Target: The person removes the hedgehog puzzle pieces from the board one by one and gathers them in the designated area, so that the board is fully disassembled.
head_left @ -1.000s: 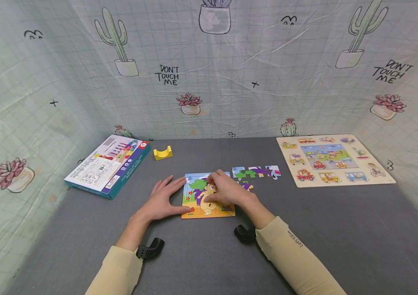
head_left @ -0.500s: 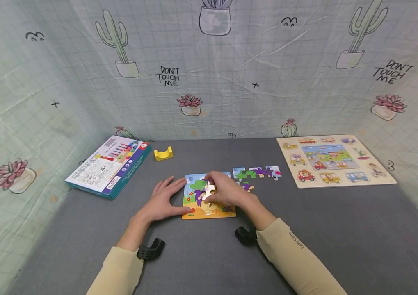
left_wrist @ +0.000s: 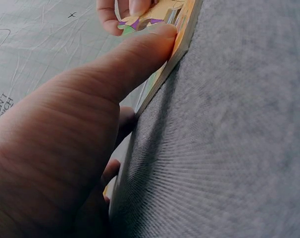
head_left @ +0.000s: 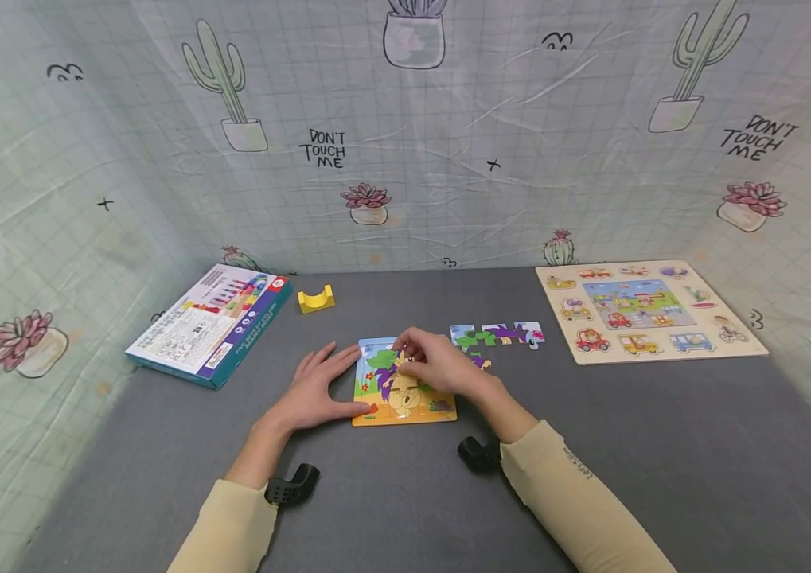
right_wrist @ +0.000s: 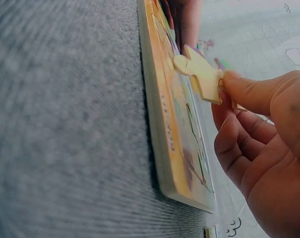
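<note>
Pale wood puzzle piece (right_wrist: 202, 79) pinched between thumb and fingers of right hand (head_left: 436, 365), tilted, just above puzzle board (head_left: 408, 419). Left hand (head_left: 314, 392) spread wide: thumb on near left corner of board, other fingers toward far left corner. On board, cartoon animal with purple and yellow body, green leaf above, orange ground below; partly covered by right hand. Loose pieces (head_left: 486, 338) just beyond board, right side, partly hidden by same hand. Tan sleeves (head_left: 226, 521) on both arms, black wrist devices (head_left: 293, 485) at cuffs. Farther out on grey tabletop (head_left: 405, 501): printed box (head_left: 212, 322) at far left, yellow block (head_left: 316, 300) near it, wooden vehicle board (head_left: 663, 346) at far right. Behind: cactus-print cloth (head_left: 448, 207) with "DON'T TOUCH ME" lettering.
</note>
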`<state>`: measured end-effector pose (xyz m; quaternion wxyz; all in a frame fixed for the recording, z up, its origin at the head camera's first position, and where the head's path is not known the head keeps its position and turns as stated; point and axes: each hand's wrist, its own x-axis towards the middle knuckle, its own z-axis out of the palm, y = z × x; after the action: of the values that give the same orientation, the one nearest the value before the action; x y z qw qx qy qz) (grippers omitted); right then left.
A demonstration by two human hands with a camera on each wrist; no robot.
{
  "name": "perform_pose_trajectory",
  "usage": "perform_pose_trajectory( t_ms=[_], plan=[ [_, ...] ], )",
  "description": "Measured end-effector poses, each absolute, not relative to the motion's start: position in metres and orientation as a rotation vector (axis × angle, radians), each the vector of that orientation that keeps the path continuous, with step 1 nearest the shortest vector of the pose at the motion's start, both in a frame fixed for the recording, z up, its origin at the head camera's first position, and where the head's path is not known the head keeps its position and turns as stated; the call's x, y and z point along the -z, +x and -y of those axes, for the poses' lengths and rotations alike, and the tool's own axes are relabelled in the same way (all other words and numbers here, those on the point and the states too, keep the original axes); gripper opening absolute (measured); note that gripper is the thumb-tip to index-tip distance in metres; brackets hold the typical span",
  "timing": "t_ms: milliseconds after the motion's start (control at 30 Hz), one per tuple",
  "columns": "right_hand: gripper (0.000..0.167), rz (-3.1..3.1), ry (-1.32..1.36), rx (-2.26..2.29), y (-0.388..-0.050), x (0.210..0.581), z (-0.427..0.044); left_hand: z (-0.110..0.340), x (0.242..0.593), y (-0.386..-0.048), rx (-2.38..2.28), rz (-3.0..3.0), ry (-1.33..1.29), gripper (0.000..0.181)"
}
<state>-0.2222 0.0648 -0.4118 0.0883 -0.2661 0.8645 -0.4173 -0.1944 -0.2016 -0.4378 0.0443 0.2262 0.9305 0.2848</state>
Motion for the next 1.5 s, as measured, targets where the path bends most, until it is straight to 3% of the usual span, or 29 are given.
perform_pose_trajectory(
  t_ms=[667, 1500],
  plan=[
    [0.025, -2.485, -0.813, 1.391, -0.225, 0.392, -0.084, 0.2, 0.437, -0.196, -0.857, -2.853, 0.695, 0.096],
    [0.021, -2.587, -0.757, 1.307, -0.236, 0.394, -0.157, 0.202, 0.439, -0.195, -0.861, -2.835, 0.66, 0.097]
  ],
)
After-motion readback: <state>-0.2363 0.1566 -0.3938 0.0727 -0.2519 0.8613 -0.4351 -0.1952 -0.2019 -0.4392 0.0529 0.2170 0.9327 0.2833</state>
